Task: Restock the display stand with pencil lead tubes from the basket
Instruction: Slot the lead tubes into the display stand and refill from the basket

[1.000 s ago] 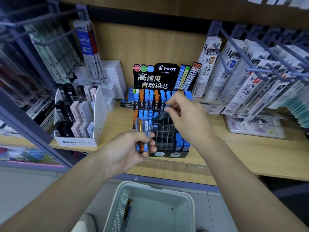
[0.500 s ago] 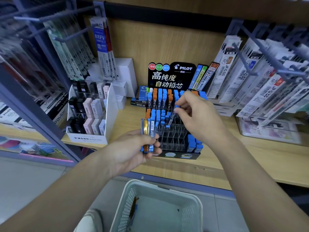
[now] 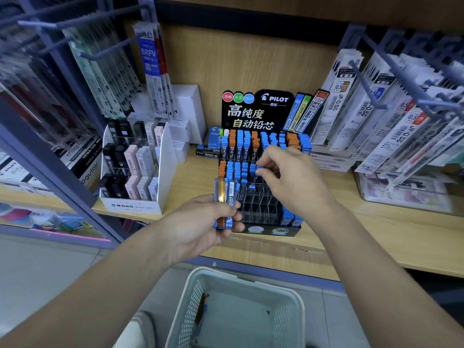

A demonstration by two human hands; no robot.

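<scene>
Evidently the restock is under way but far from done. Taking the display stand as the clock's centre, the basket sits at six o'clock, low on the floor against the front of the shelf, presumably so a hand can dip in without a step away. A few pencil lead tubes lie along its left wall; I cannot tell how many.

The left hand hovers at about seven o'clock, just before the stand's near corner. Its fingers are curled round a bundle of tubes held upright, thumb laid across the front. This looks like a ready supply, kept close so the other hand has little way to travel.

The right hand reaches over the stand's middle tier. Thumb and forefinger pinch a blue-capped tube by its top while the other fingers curl loosely. Its lower end is hidden, so I cannot tell whether it is seated in a cell.

Blue and orange caps crowd the rows toward twelve o'clock, while the clear cells toward six stand mostly empty, apart from some blue ones at five. Filling from the back forward makes sense: no reaching over standing tubes.

A white Mono display stands at nine o'clock, and hanging refill packs at two.
</scene>
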